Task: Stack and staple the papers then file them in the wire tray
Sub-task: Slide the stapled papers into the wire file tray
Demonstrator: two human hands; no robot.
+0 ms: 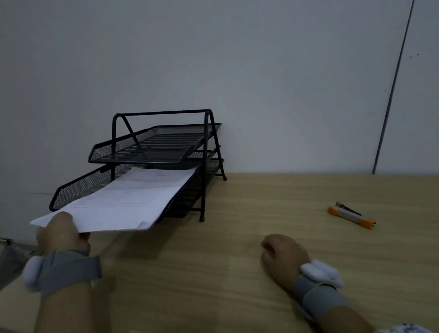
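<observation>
With my left hand [59, 231] gripping the near corner of the papers [125, 202], I judge filing nearly done, their far end inside the wire tray [81, 186]'s lower tier, while my right hand [283, 256] rests loosely curled and empty on the counter [247, 244] near the stapler [351, 215].

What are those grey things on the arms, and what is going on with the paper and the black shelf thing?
There is no machine here. The picture comes from a camera worn on a person's head, looking down at their own two hands. The grey things are straps around each wrist with a small white gadget on top. The left hand pinches a stack of papers and slides it into a lower shelf of the black wire tray, which stands on the wooden table by the wall. The right hand rests on the table, holding nothing. Further right lies an orange and white stapler.
</observation>
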